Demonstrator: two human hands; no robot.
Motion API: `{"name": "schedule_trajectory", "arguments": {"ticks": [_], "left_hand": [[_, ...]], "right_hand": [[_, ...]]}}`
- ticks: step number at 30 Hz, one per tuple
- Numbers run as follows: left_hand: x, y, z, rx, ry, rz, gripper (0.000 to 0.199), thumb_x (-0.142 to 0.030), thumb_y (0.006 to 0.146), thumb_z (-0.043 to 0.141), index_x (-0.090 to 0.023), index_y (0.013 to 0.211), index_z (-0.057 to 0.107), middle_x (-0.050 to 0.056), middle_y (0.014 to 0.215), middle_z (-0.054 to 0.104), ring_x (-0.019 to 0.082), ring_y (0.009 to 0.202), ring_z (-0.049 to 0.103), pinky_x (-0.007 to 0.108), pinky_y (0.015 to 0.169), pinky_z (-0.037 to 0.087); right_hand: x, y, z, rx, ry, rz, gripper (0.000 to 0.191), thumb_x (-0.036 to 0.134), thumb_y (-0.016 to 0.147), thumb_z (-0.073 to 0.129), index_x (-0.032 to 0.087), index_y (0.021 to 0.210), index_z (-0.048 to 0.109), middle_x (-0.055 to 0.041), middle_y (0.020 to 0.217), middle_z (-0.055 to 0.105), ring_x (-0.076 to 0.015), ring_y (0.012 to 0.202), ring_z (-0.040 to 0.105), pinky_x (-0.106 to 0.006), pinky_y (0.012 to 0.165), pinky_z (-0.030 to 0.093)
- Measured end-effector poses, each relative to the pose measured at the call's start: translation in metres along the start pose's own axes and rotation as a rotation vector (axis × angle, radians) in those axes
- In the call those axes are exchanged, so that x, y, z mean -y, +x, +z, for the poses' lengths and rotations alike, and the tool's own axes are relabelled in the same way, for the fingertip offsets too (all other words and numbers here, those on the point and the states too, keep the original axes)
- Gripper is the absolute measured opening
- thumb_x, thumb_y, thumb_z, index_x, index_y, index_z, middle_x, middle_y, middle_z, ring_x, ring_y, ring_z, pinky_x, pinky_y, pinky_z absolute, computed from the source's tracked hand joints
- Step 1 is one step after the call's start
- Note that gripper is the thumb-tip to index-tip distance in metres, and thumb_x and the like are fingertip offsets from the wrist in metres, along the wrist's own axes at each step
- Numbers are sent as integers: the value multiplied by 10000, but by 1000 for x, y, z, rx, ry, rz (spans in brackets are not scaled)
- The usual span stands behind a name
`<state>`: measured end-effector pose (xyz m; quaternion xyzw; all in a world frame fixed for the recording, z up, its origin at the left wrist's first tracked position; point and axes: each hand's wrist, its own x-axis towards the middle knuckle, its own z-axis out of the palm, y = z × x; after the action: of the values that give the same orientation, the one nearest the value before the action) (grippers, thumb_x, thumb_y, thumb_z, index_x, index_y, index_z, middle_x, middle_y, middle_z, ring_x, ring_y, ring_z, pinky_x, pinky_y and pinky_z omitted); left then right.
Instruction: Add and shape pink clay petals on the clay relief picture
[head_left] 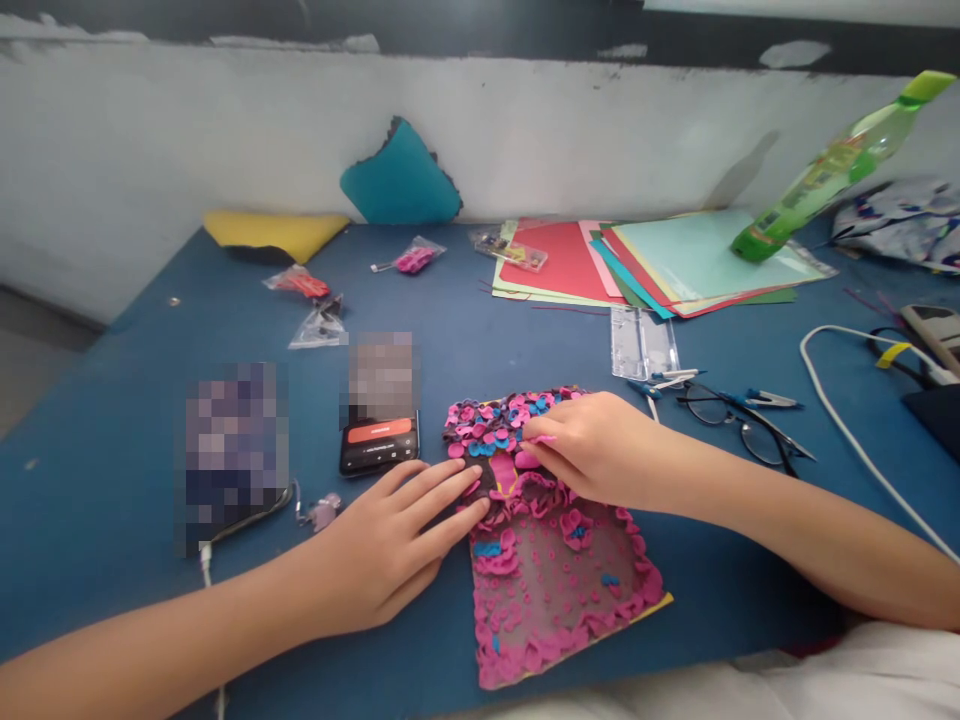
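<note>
A flat craft piece [562, 590] lies on the blue table, covered with pink, blue and dark clay-like bits and edged in pink ruffles. Yellow backing shows at its lower right corner. My left hand [405, 535] lies with fingers stretched out, their tips on the piece's left side. Over the upper part, my right hand [592, 450] has thumb and fingers pinched together on a small pink piece [541, 438]. Beside that pinch is a smooth pink patch [506, 474] on the dark area.
Left of the piece lie a phone [381, 445], a blurred device [236, 440] with a cable and small bags [319, 322]. Behind are coloured sheets [559, 262] and a tilted green bottle [832, 170]. Glasses [739, 415] and a clear case [643, 343] lie right.
</note>
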<state>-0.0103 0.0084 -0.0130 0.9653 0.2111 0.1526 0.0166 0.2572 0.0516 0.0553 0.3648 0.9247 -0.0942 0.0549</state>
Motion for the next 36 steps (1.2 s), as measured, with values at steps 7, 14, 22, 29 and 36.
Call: {"name": "schedule_trajectory", "arguments": {"ticks": [7,14,22,29,36], "left_hand": [[-3,3,-9,60,0,-22,447,-97,941,427,-181,1365,539,99,1439,557,261,1325,490,400,1083,373],[-2,2,-6,4,-4,-6,443,-103,947,388,-180,1356,540,95,1426,568,256,1333,478,400,1076,362],[-2,3,-5,6,-11,-1,436,-109,962,353,-175,1347,549,94,1421,568,262,1312,486,408,1059,336],[-3,3,-10,109,-6,-32,440,-139,944,459,-196,1376,526,94,1450,548,258,1323,495,397,1081,375],[-3,4,-10,62,-10,-11,417,-149,954,435,-181,1357,537,101,1445,549,264,1320,496,405,1067,379]], "right_hand": [[-10,5,6,-129,20,-1,307,236,1024,408,129,853,640,-85,754,708,-153,631,600,-279,579,263],[-19,-2,-5,-185,147,47,309,250,1013,437,148,838,672,-69,782,736,-154,680,664,-254,601,362],[-24,1,-3,-117,86,55,316,245,1011,453,139,843,699,-88,800,754,-173,671,678,-265,585,366],[-20,4,4,-63,98,-12,310,214,1013,441,143,847,693,-75,732,722,-164,630,645,-267,581,338],[-24,-3,-2,-215,93,44,340,274,1022,418,161,828,674,-77,766,741,-176,657,682,-259,582,404]]}}
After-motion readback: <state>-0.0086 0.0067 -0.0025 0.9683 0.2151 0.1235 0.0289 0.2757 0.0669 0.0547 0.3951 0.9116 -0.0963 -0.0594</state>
